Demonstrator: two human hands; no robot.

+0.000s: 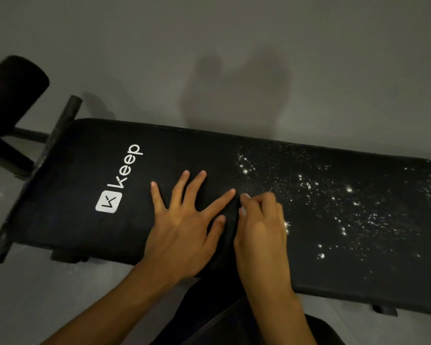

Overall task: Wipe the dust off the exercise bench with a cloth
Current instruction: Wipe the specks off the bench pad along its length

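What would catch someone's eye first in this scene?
The white dust speckling the right half of the black bench stands out first. Then the white Keep logo near its left end, and mid-bench the left hand spread flat beside the right hand with curled fingers.

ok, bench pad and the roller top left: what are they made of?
Bench pad: probably vinyl or faux leather over padding; matte black, fine diagonal ribbing shows across its surface, rounded soft edges. Roller: probably foam; matte black with a fuzzy, light-absorbing surface and no sheen. Neither can be confirmed from looks alone.
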